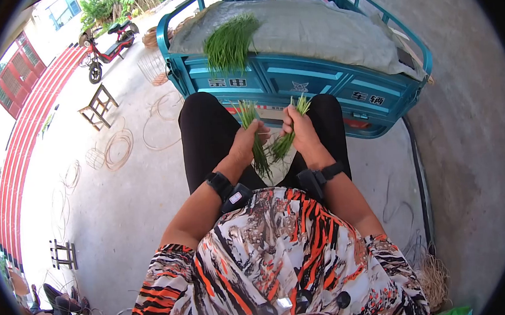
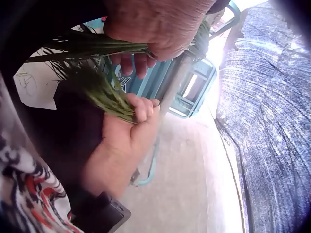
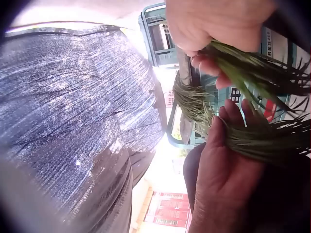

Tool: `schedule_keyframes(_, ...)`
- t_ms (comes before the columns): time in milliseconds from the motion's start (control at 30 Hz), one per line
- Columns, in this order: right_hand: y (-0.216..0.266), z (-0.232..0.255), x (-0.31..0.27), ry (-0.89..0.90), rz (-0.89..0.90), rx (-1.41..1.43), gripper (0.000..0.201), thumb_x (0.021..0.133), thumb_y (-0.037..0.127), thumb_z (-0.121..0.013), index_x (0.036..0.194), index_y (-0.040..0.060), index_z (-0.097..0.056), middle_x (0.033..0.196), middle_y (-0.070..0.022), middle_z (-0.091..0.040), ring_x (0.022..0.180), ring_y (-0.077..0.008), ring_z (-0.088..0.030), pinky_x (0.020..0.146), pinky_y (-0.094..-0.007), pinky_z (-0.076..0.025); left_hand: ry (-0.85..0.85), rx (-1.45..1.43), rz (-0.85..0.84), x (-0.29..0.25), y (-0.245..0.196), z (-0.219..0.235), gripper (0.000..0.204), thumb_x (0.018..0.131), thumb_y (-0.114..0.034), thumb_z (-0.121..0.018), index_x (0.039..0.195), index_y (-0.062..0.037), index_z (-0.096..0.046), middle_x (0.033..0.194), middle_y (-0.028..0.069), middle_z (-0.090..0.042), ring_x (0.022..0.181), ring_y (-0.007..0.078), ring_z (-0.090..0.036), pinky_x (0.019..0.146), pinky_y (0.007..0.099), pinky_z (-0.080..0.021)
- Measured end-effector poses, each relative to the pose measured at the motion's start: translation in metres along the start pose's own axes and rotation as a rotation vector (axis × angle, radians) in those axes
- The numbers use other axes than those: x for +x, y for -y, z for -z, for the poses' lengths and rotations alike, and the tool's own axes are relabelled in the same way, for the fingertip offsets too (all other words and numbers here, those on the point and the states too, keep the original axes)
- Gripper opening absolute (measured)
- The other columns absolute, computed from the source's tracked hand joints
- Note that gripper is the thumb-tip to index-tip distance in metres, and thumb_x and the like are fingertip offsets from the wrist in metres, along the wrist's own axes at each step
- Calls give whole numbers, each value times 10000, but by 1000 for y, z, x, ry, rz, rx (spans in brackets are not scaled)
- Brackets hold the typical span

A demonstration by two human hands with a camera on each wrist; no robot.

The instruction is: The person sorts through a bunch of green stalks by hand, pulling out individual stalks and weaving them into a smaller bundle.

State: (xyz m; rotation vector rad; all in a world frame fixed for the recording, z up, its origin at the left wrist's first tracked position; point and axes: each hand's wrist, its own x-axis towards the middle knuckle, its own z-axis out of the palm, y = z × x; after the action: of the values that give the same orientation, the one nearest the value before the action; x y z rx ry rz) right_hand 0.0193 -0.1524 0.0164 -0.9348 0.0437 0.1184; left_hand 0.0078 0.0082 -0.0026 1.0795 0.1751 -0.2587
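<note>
Orange, black and white tiger-print shirt (image 1: pixel 277 261) nearest, soft and crumpled. Black strap-on wrist cameras (image 1: pixel 231 193) on both forearms. Black trousers (image 1: pixel 204 137) over both knees.

Left hand (image 1: pixel 244 143) above the lap between the knees, fingers curled round a thin bunch of green stalks (image 1: pixel 256 139). Long and grass-like, flat narrow blades; long axis near upright, cut tips sticking up past the fist, longer tail hanging down toward the lap. Right hand (image 1: pixel 301 132) just beside it, fingers and thumb pinching a second green bunch (image 1: pixel 286 137); short tuft up above the knuckles, rest slanting down and inward toward the left bunch. Lower ends of the two bunches meeting or crossing below the hands; cannot tell which. In the left wrist view, left hand (image 2: pixel 160 29) closed over stalks, right hand (image 2: pixel 131 126) gripping a frayed, stringy end. In the right wrist view, stalks fanned out to fine pointed tips, right hand (image 3: pixel 223 24) above, left hand (image 3: pixel 228 165) below.

Beyond the knees, teal metal cart (image 1: pixel 318 88), boxy with ribbed panels and a tubular rail, white characters on the side. Grey woven cloth (image 1: pixel 314 30) draped over its bed, coarse and wrinkled. Loose pile of green stalks (image 1: pixel 230 42) on the cloth at its near left corner, fanned, tips pointing toward the person.

Ground of pale rough concrete (image 1: pixel 121 202). Wire coils (image 1: pixel 117 148) lying flat to the left. Small wooden stool (image 1: pixel 98 105) farther out. Red scooter (image 1: pixel 107 47) far left, beside red striped steps (image 1: pixel 33 126).
</note>
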Motion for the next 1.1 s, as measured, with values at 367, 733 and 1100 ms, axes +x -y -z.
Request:
schedule_keyframes(367,-7,0,-3,164,-190,-373,190,830,272,-607,792,89,-569,554,70,-369,439,-64,-330,454,-268,-334,194,326,5,-11,0,-6,278,897,-311,-510,977,-47,-548,696,-2,-509,544,92,-453,501,233,-376)
schedule_keyframes(733,-3,-4,-6,111,-208,-322,185,822,263,-618,825,86,-565,555,83,-339,459,-62,-314,485,-266,-331,71,126,35,-6,-2,-3,223,869,-283,-567,937,-70,-553,667,-14,-480,521,82,-431,470,225,-361)
schedule_keyframes(1100,-4,-5,-6,83,-223,-351,191,851,229,-571,729,94,-512,543,55,-366,449,-79,-339,463,-279,-337,107,172,32,-7,1,-4,218,873,-258,-553,962,-59,-555,665,-16,-482,518,77,-426,465,225,-358)
